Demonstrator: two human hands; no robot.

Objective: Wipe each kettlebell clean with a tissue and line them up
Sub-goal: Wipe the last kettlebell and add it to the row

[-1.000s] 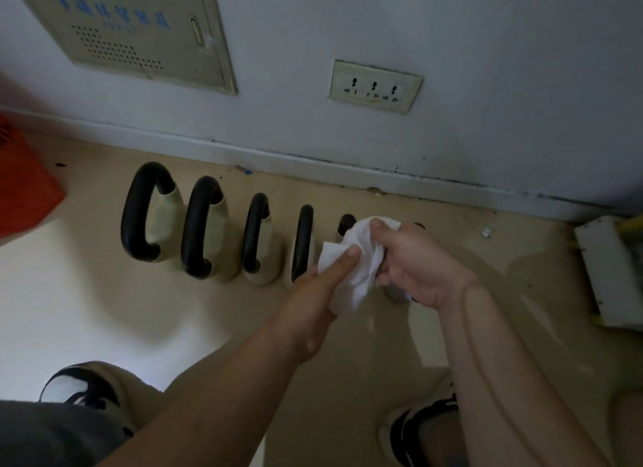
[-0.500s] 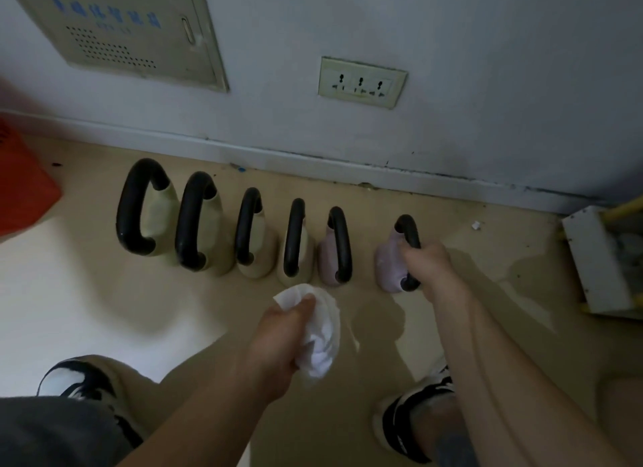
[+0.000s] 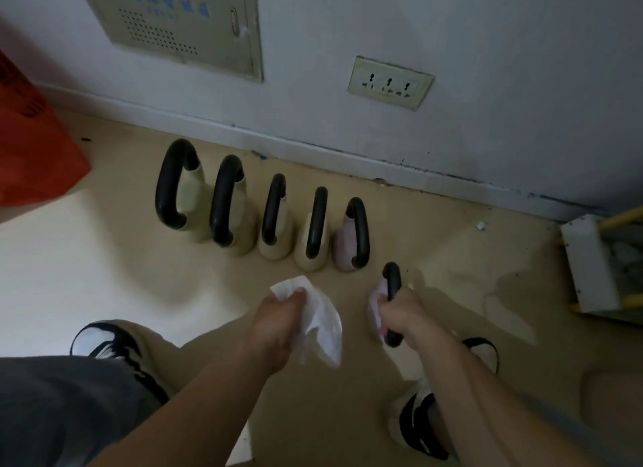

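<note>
Several kettlebells with black handles stand in a row on the beige floor near the wall: cream ones from the large one (image 3: pixel 181 202) on the left, then a small pink one (image 3: pixel 349 244) at the right end. My right hand (image 3: pixel 403 313) grips the black handle of another small pink kettlebell (image 3: pixel 377 299), held in front of the row, nearer to me. My left hand (image 3: pixel 278 320) holds a crumpled white tissue (image 3: pixel 322 317) just left of that kettlebell, not touching it.
An orange crate (image 3: pixel 31 146) stands at the far left. A white and yellow frame (image 3: pixel 591 264) sits at the right by the wall. A wall socket (image 3: pixel 389 83) and a metal panel (image 3: pixel 181 17) are above. My shoes (image 3: pixel 111 341) rest on the floor below my arms.
My right hand took hold of the rightmost pink kettlebell and pulled it out of the row toward me. My left hand took the tissue alone and drew back with it.
</note>
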